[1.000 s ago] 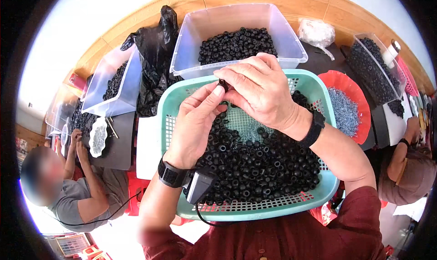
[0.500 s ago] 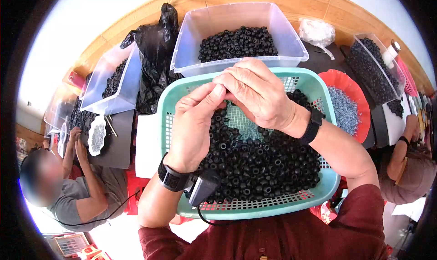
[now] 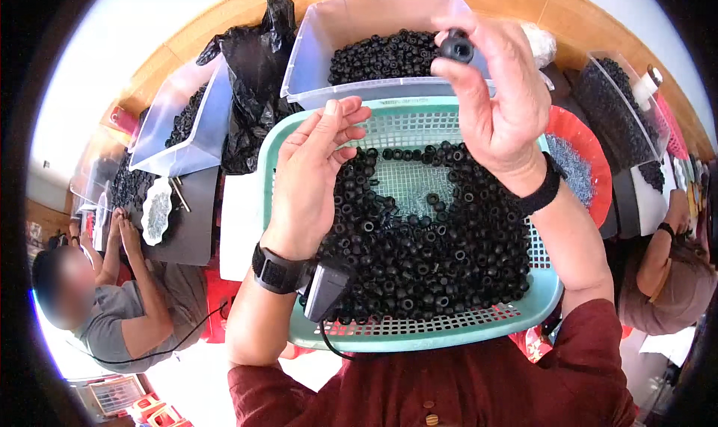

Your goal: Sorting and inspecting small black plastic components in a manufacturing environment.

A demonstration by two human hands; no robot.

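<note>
Above the far right rim of the green basket, my right hand (image 3: 508,102) pinches a black round part with a hole (image 3: 457,47) between thumb and fingers. The near edge of a clear bin lies just beneath it. My left hand (image 3: 307,176) hovers over the basket's left side, thumb pressed to the curled fingers; whatever they may hold is hidden. The green basket (image 3: 550,296) carries a heap of similar black round parts (image 3: 419,270), thinner around a patch of bare mesh near its middle.
At the back stands a clear bin (image 3: 314,53) of black parts, beside a black plastic bag (image 3: 258,75). A red dish (image 3: 603,154) of small grey-blue pieces is on the right. Another clear bin (image 3: 179,154) stands left. People work at both sides.
My hands were together over the basket's far side and are now apart. The right one has moved up and right, showing the black part; the left has shifted slightly left.
</note>
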